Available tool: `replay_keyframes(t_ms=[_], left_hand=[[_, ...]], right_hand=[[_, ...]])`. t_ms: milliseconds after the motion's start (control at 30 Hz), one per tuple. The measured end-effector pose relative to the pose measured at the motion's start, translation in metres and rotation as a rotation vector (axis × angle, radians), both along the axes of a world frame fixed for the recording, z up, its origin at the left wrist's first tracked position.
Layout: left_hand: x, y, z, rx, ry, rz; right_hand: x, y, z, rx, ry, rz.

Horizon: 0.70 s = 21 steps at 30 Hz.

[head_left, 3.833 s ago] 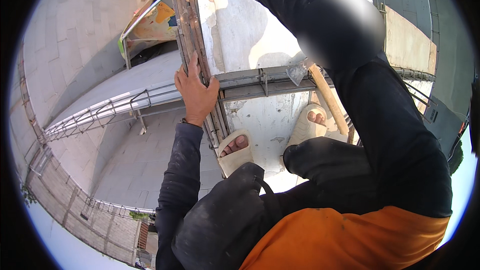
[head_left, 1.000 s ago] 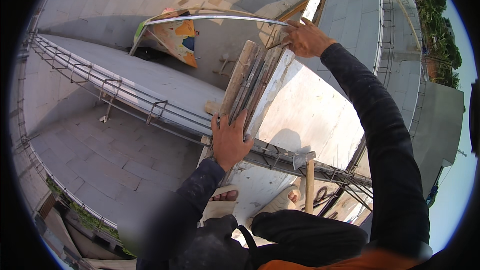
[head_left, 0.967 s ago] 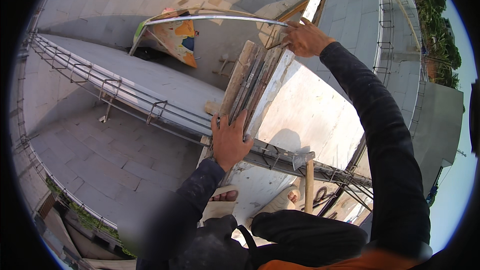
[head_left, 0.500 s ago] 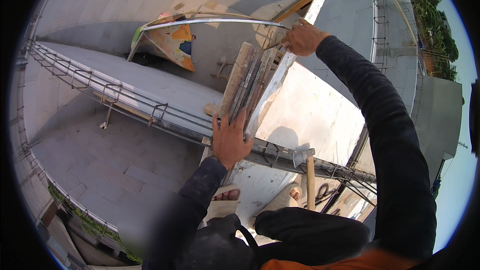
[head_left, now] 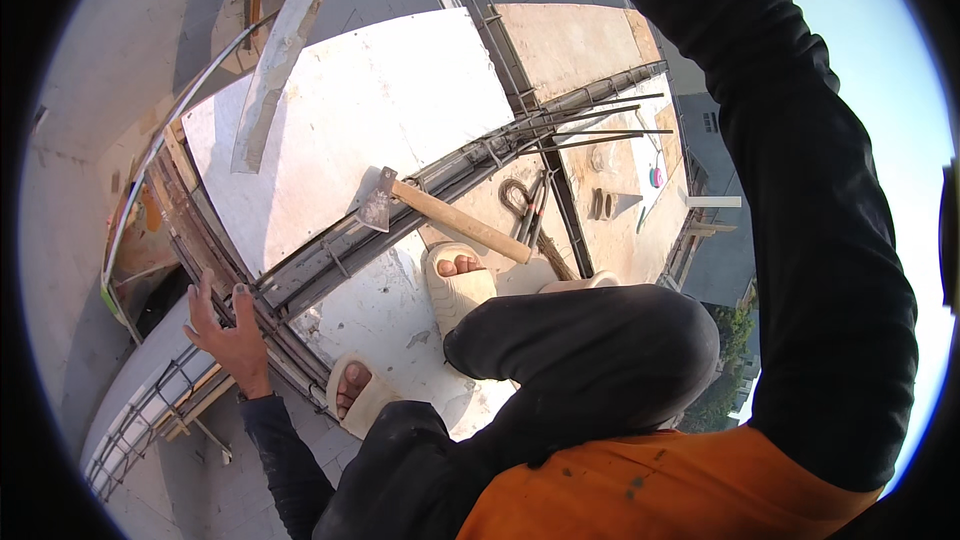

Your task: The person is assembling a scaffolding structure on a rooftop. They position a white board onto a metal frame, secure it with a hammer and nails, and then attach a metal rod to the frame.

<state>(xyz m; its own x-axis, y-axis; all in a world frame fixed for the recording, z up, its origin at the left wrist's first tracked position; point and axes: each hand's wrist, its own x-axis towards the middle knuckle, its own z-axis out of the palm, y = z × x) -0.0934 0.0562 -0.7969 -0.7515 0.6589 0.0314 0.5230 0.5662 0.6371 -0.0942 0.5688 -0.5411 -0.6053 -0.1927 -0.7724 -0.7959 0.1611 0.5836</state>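
Observation:
My left hand (head_left: 232, 338) is open, its fingers spread beside the dark timber strips (head_left: 185, 215) at the edge of a white panel (head_left: 370, 110). Whether its fingertips touch the wood I cannot tell. My right arm (head_left: 790, 170) reaches up past the top edge, so its hand is out of view. A long, pale, stained wooden strip (head_left: 280, 60) slants over the panel's left part, and its upper end leaves the picture. On the rebar beam by my feet lies a hatchet (head_left: 440, 210) with a wooden handle.
Long steel bars run along the beam (head_left: 470, 155), with several ends sticking out. Pliers-like tools (head_left: 535, 208) and a coil of wire (head_left: 515, 198) lie on the boards at the right. Below left is a deep drop to a grey block floor (head_left: 265, 485). My sandalled feet stand on a whitish board (head_left: 375, 315).
My view has swung to the right. The pale strip has come away from the panel's edge and now slants over it. My left hand has lifted from the timber ends; my right hand has left view.

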Motion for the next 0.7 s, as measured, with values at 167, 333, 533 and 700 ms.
replay_keyframes(t_ms=[167, 333, 533, 700], left_hand=[[-0.031, 0.066, 0.125, 0.434, -0.031, -0.103], [-0.022, 0.140, 0.208, 0.372, -0.300, -0.472], [-0.011, 0.139, 0.227, 0.212, -0.439, -0.490], [-0.014, 0.128, 0.203, 0.330, -0.535, -0.410]], right_hand=[[0.131, -0.082, 0.027, -0.571, 0.429, -0.677], [0.140, -0.211, 0.044, -1.067, 0.632, -0.908], [0.143, -0.218, 0.019, -1.212, 0.676, -1.026], [0.120, -0.224, 0.018, -1.235, 0.565, -1.039]])
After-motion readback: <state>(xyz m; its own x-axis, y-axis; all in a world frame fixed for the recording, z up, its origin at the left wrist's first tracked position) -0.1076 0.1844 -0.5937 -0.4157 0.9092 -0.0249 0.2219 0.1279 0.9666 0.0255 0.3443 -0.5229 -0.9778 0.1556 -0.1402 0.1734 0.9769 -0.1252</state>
